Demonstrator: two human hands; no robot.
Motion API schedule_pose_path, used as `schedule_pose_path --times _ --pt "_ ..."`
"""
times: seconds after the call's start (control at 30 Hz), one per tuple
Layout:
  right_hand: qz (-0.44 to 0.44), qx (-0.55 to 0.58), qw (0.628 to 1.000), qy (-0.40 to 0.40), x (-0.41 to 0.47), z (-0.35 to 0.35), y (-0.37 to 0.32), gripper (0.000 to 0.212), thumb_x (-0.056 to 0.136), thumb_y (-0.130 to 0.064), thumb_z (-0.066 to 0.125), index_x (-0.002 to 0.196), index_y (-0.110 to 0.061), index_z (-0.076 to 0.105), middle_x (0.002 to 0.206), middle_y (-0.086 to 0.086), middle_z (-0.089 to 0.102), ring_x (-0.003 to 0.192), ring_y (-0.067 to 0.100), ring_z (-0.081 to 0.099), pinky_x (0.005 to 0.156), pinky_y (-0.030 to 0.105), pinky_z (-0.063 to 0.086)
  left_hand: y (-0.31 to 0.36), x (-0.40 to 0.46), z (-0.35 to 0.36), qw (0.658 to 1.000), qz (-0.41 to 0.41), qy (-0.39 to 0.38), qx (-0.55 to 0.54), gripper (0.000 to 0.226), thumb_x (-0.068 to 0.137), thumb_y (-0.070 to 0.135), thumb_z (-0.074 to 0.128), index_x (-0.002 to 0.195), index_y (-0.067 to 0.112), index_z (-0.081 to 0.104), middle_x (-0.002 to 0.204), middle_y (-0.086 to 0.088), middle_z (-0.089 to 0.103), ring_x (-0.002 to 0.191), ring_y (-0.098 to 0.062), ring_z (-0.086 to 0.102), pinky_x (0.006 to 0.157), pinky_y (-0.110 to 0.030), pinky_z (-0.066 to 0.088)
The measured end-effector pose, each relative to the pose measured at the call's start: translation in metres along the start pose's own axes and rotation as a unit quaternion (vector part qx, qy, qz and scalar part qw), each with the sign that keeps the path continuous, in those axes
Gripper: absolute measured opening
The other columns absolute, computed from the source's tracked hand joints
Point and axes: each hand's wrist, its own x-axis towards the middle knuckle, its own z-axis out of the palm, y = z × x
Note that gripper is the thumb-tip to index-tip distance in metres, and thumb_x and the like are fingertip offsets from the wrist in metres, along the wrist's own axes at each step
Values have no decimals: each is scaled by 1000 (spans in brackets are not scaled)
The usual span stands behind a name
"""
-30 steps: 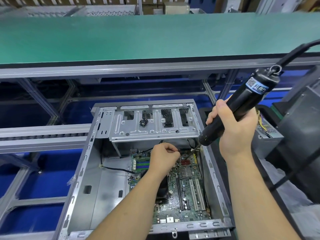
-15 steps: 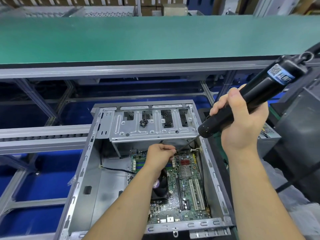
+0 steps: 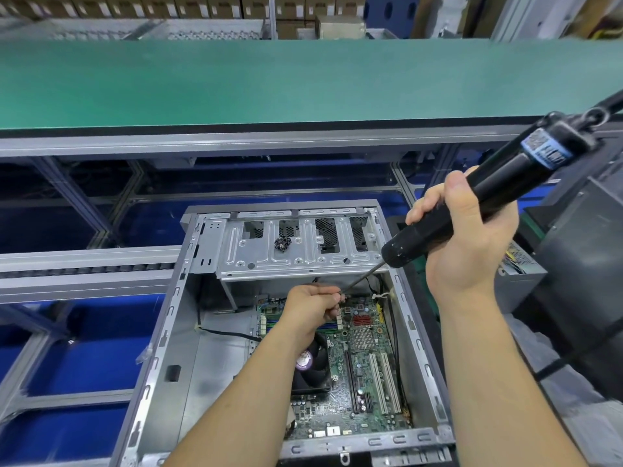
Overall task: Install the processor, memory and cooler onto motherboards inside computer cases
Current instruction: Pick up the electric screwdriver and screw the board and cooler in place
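Progress: black square cooler fan (image 3: 312, 369) sits on green motherboard (image 3: 362, 375) inside grey steel case (image 3: 168, 335) | left hand (image 3: 312, 310) fingertips pinch driver bit tip | right hand (image 3: 467, 235) fingers wrap black electric screwdriver (image 3: 485, 193) | cooler screws apparently left.

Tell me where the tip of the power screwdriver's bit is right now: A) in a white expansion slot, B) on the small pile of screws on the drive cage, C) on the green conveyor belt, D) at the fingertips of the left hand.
D: the bit runs down from the screwdriver in the right hand and ends at the left hand, whose fingertips are pinched together there.
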Motion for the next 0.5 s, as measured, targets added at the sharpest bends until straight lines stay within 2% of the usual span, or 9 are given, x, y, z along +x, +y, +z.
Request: schedule_pose_path --times 0.3,0.5 --pt "8 16 1000 20 2 -3 0 11 88 -27 70 80 -30 64 64 2 57 55 22 55 61 36 49 5 0 -6 995 -47 -31 -83 11 90 -12 61 96 -6 67 77 -11 74 63 -13 62 59 -22 55" --pt "7 28 999 25 0 -4 0 10 88 -25 69 80 -27 63 65 3 55 56 20 54 59 35 49 5 0 -5 995 -50 -34 -83 10 91 -10 61 97 -5 67 77 -10 74 65 -13 62 59 -22 55"
